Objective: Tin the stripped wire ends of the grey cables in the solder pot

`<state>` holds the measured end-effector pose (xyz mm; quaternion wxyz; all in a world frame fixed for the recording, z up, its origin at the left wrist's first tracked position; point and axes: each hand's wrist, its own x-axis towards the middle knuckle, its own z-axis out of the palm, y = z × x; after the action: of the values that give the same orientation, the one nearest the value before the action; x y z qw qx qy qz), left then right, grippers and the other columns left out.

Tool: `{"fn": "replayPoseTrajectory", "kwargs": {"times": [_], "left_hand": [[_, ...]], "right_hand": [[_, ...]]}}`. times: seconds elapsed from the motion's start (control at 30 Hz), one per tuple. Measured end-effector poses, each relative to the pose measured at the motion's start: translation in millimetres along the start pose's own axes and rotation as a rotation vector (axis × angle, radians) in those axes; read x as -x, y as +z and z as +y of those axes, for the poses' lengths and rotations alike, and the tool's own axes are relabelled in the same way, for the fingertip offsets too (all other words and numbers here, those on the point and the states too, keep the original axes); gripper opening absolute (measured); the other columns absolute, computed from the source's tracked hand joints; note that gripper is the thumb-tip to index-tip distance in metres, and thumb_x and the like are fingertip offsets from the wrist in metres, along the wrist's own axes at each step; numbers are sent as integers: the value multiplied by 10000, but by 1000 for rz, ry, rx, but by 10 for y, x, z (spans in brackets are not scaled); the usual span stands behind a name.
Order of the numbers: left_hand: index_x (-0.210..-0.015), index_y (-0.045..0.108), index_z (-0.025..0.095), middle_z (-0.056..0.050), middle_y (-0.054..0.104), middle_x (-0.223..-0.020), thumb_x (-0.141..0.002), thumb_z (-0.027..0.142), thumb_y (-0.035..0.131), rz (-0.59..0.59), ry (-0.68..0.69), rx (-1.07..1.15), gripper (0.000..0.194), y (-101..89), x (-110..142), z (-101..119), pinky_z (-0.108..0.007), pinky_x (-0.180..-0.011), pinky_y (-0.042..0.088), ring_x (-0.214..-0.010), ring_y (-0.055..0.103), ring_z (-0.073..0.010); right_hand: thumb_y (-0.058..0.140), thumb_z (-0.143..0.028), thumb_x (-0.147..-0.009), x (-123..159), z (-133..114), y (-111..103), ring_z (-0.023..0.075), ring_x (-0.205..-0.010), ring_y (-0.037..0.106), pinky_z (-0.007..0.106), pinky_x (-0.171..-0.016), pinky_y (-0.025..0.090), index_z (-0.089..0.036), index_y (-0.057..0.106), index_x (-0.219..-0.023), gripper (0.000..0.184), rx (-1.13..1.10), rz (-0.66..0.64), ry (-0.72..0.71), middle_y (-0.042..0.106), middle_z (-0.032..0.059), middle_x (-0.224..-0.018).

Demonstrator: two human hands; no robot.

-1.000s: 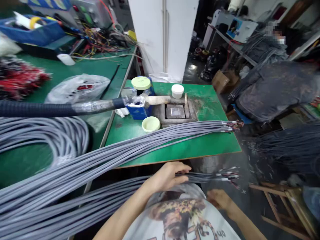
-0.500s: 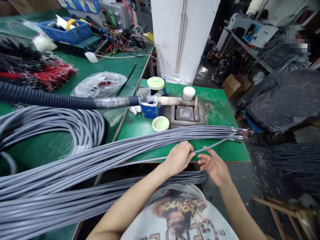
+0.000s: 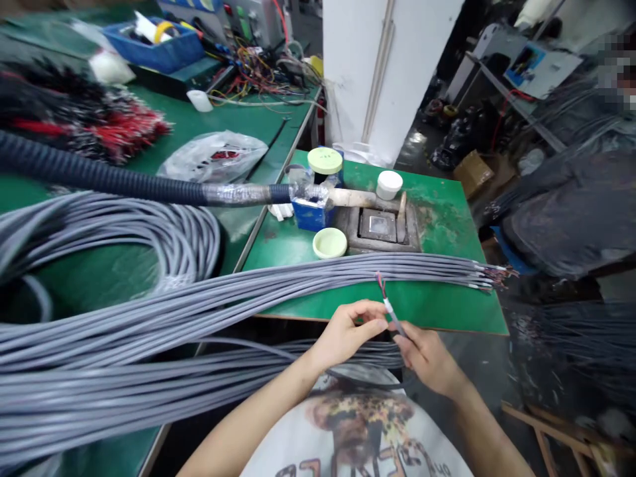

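Fingers of the right hand (image 3: 430, 354) pinch a single cable (image 3: 396, 322) near-side of the cable bundle (image 3: 348, 268), left hand (image 3: 350, 331) curled beside it, can't tell if gripping, and exposed wires (image 3: 381, 286) could snag that bundle across the tabletop (image 3: 442, 308) if the tip swings forward.

Wht pillar (image 3: 348, 59) well beyond fingers (image 3: 365, 307); grn table (image 3: 442, 306) just past 'em, grn bench (image 3: 236, 119) L; dk floor (image 3: 497, 371), wood frame (image 3: 527, 418) R.
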<state>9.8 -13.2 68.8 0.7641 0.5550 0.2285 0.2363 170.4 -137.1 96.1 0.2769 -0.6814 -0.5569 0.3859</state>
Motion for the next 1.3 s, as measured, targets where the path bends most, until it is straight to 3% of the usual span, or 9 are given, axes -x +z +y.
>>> {"fn": "replayPoseTrajectory", "kwargs": {"times": [0.17,0.23,0.43,0.63,0.87,1.03,1.2,1.3], "left_hand": [[-748,697,131,-51,698,-791,-691,355,768,209,-82,251,241,-62,25,-51,-260,-707,481,-703,614,-140],[-727,693,128,-48,694,-752,-698,367,760,221,-92,274,251,-64,32,-60,-263,-693,484,-677,614,-140],[-716,680,129,-35,685,-711,-675,343,780,179,-49,306,240,1,42,-55,-263,-691,488,-658,610,-133],[-786,691,134,-11,673,-674,-679,342,772,381,-13,318,248,-79,-5,-3,-234,-652,480,-610,590,-105],[-704,656,133,-17,668,-655,-679,350,768,425,28,325,246,-104,-87,35,-249,-656,493,-613,595,-117],[-728,647,143,-14,669,-690,-740,292,722,495,95,249,167,-79,-61,-14,-258,-678,485,-656,610,-126],[-745,655,167,-30,624,-703,-790,241,663,566,426,-132,88,-45,23,-121,-292,-669,449,-679,548,-146],[-780,674,180,-29,617,-687,-799,233,656,545,482,-276,59,-60,28,-127,-302,-675,440,-676,524,-152]], "right_hand": [[369,-326,-968,-133,-44,124,151,-550,564,270,-619,454,-184,574,-1200,341,118,-117,-64,574,-11,-576],[378,-322,-965,-162,-62,113,145,-547,561,268,-621,451,-177,587,-1161,321,100,-135,-68,576,-14,-578],[434,-329,-938,-268,-51,184,120,-592,512,234,-573,394,-179,593,-887,225,36,69,-112,559,-7,-652],[399,-353,-955,-319,-16,219,112,-528,469,235,-547,375,-184,567,-843,263,-104,46,-56,494,-32,-587],[414,-356,-948,-346,-63,250,117,-541,461,235,-545,376,-184,575,-817,270,-47,49,-76,484,-29,-579],[418,-353,-944,-366,-73,277,116,-530,451,235,-536,370,-183,570,-793,274,-17,109,-70,478,-31,-567],[446,-331,-929,-403,-84,317,115,-539,466,231,-545,355,-178,592,-797,249,101,173,-106,510,-22,-586],[442,-311,-935,-418,-106,334,123,-557,498,242,-566,347,-180,603,-826,235,187,179,-158,558,-6,-624]]}}
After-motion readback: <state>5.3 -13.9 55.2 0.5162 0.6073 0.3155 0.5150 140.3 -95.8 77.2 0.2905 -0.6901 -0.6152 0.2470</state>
